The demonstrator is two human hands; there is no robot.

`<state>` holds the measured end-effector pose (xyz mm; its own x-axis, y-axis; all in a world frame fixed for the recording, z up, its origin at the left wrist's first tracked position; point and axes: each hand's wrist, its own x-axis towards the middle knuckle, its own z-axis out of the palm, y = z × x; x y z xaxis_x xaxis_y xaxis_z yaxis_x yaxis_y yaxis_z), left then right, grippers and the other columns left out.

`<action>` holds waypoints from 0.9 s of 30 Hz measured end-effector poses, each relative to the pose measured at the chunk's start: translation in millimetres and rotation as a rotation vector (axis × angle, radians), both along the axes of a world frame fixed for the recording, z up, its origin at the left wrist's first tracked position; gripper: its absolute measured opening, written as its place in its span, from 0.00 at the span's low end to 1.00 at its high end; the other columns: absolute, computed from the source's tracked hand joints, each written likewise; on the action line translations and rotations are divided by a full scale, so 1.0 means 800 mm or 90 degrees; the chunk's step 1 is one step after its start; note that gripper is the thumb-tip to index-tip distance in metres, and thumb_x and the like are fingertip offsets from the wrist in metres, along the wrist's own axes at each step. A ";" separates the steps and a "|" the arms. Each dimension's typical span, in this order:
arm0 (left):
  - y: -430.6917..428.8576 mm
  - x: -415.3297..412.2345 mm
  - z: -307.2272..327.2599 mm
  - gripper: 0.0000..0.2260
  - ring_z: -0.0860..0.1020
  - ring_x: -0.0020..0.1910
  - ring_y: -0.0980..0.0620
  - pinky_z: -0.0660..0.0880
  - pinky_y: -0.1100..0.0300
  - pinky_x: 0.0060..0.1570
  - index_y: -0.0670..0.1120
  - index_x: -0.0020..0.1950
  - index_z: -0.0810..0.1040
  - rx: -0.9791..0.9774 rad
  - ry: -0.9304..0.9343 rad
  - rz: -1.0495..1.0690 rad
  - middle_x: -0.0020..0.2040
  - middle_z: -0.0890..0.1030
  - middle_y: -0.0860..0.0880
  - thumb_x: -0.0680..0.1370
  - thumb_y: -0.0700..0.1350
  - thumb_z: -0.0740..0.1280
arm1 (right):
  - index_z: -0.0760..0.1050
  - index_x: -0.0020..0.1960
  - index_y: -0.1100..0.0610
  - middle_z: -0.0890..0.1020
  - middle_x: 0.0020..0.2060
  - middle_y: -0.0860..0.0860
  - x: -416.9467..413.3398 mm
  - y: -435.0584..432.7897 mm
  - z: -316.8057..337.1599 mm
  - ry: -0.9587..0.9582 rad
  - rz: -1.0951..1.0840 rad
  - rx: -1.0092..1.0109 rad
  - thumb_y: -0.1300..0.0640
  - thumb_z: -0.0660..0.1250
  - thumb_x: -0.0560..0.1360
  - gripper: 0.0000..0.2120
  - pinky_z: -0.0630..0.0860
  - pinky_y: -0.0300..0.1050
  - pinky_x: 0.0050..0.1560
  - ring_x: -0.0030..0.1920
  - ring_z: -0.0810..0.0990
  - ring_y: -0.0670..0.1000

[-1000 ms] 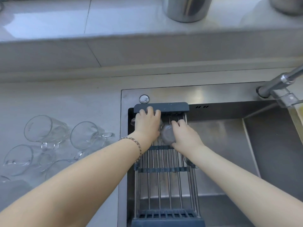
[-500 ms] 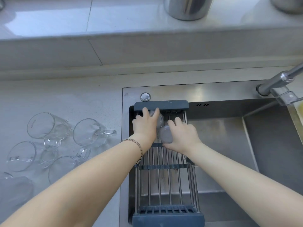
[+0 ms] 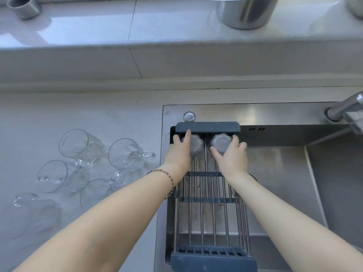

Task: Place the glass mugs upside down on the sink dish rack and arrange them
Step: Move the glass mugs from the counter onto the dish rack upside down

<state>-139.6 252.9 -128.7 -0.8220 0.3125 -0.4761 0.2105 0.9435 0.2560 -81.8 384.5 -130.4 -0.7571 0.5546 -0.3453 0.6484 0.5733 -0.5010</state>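
Note:
A blue-ended wire dish rack spans the left part of the steel sink. Two glass mugs stand upside down side by side at its far end. My left hand grips the left mug. My right hand wraps around the right mug. Several more glass mugs lie on their sides on the grey counter to the left of the sink.
A faucet reaches in from the right over the sink. A round steel button sits just behind the rack. On the raised ledge behind stand a large steel pot and a small steel cup.
Both mugs have slid toward the rack's far end and apart; they were pressed together near the rack's middle line and now stand side by side. My hands moved with them.

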 end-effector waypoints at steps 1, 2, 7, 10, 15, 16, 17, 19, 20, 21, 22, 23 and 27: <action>-0.003 0.000 0.003 0.35 0.77 0.53 0.41 0.77 0.52 0.48 0.50 0.77 0.46 0.001 0.006 -0.001 0.70 0.61 0.38 0.77 0.37 0.64 | 0.52 0.73 0.61 0.66 0.63 0.63 0.002 0.000 0.003 -0.006 0.008 -0.012 0.46 0.67 0.73 0.38 0.72 0.51 0.57 0.61 0.71 0.62; -0.007 0.002 0.009 0.33 0.77 0.53 0.41 0.77 0.51 0.48 0.49 0.77 0.49 0.003 0.013 -0.005 0.68 0.63 0.39 0.78 0.39 0.64 | 0.51 0.73 0.60 0.66 0.64 0.63 0.006 0.000 0.007 -0.013 0.024 -0.018 0.48 0.67 0.73 0.38 0.71 0.51 0.59 0.63 0.69 0.62; -0.052 0.033 0.050 0.12 0.77 0.50 0.42 0.77 0.50 0.47 0.40 0.60 0.74 0.079 0.098 -0.099 0.56 0.76 0.42 0.78 0.43 0.61 | 0.55 0.72 0.58 0.67 0.63 0.60 0.046 -0.015 0.040 -0.056 0.194 0.027 0.55 0.65 0.74 0.31 0.70 0.51 0.60 0.65 0.65 0.59; -0.110 0.050 0.081 0.08 0.81 0.40 0.40 0.78 0.51 0.38 0.38 0.47 0.81 0.162 0.240 -0.127 0.44 0.82 0.42 0.72 0.38 0.66 | 0.66 0.67 0.56 0.71 0.62 0.56 0.056 -0.046 0.060 -0.064 0.326 -0.039 0.56 0.64 0.75 0.21 0.69 0.49 0.63 0.66 0.67 0.55; -0.209 0.055 0.111 0.25 0.71 0.64 0.41 0.69 0.49 0.62 0.44 0.67 0.71 0.003 0.176 0.073 0.64 0.73 0.44 0.72 0.51 0.68 | 0.61 0.70 0.56 0.70 0.65 0.53 0.025 -0.125 0.074 0.032 0.365 -0.169 0.57 0.69 0.72 0.30 0.67 0.44 0.65 0.66 0.69 0.51; -0.225 0.055 0.112 0.31 0.66 0.69 0.43 0.64 0.51 0.67 0.46 0.71 0.65 -0.029 0.114 0.110 0.69 0.67 0.45 0.72 0.55 0.69 | 0.57 0.72 0.56 0.67 0.68 0.53 0.013 -0.142 0.072 0.046 0.351 -0.191 0.57 0.70 0.71 0.35 0.65 0.44 0.66 0.68 0.67 0.50; -0.236 0.055 0.112 0.36 0.63 0.71 0.44 0.63 0.52 0.68 0.47 0.73 0.60 -0.050 0.065 0.128 0.71 0.64 0.46 0.71 0.58 0.69 | 0.54 0.74 0.56 0.64 0.70 0.53 0.001 -0.158 0.067 0.049 0.338 -0.210 0.57 0.72 0.69 0.39 0.63 0.44 0.68 0.71 0.64 0.51; -0.248 0.057 0.111 0.41 0.63 0.71 0.45 0.66 0.51 0.66 0.48 0.75 0.56 -0.065 0.008 0.128 0.73 0.62 0.47 0.68 0.62 0.70 | 0.49 0.75 0.56 0.58 0.73 0.54 -0.022 -0.185 0.057 0.045 0.311 -0.233 0.57 0.73 0.67 0.45 0.58 0.46 0.72 0.74 0.57 0.52; -0.252 0.059 0.110 0.43 0.64 0.71 0.46 0.68 0.51 0.65 0.49 0.75 0.54 -0.065 -0.011 0.123 0.73 0.61 0.48 0.68 0.63 0.70 | 0.50 0.74 0.56 0.58 0.73 0.54 -0.030 -0.196 0.052 0.045 0.304 -0.233 0.57 0.74 0.67 0.45 0.57 0.47 0.72 0.74 0.57 0.53; -0.254 0.061 0.107 0.44 0.64 0.71 0.46 0.69 0.51 0.64 0.49 0.75 0.53 -0.063 -0.029 0.121 0.73 0.61 0.49 0.67 0.63 0.70 | 0.53 0.74 0.56 0.60 0.72 0.54 -0.037 -0.205 0.047 0.042 0.298 -0.231 0.57 0.75 0.66 0.44 0.59 0.47 0.71 0.73 0.58 0.54; -0.256 0.063 0.103 0.44 0.64 0.71 0.46 0.70 0.51 0.63 0.49 0.75 0.53 -0.062 -0.042 0.123 0.72 0.62 0.49 0.67 0.62 0.71 | 0.57 0.72 0.56 0.63 0.70 0.54 -0.041 -0.212 0.044 0.042 0.284 -0.232 0.57 0.76 0.65 0.42 0.62 0.47 0.69 0.71 0.62 0.54; -0.258 0.066 0.100 0.44 0.65 0.70 0.46 0.71 0.52 0.62 0.49 0.75 0.53 -0.057 -0.047 0.127 0.71 0.62 0.48 0.67 0.61 0.71 | 0.61 0.69 0.57 0.67 0.67 0.54 -0.042 -0.216 0.041 0.045 0.260 -0.231 0.57 0.76 0.64 0.38 0.65 0.46 0.66 0.68 0.66 0.54; -0.261 0.075 0.090 0.39 0.67 0.67 0.44 0.69 0.53 0.61 0.47 0.72 0.57 0.012 -0.033 0.168 0.68 0.66 0.47 0.67 0.55 0.72 | 0.71 0.43 0.58 0.73 0.47 0.53 -0.029 -0.213 0.036 0.063 0.179 -0.204 0.59 0.74 0.67 0.12 0.69 0.43 0.48 0.49 0.73 0.53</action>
<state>-79.2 43.8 -56.8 -0.8512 0.1005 -0.5152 -0.0552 0.9589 0.2784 -104.9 214.3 -101.3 -0.9012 0.1991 -0.3849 0.4297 0.5265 -0.7336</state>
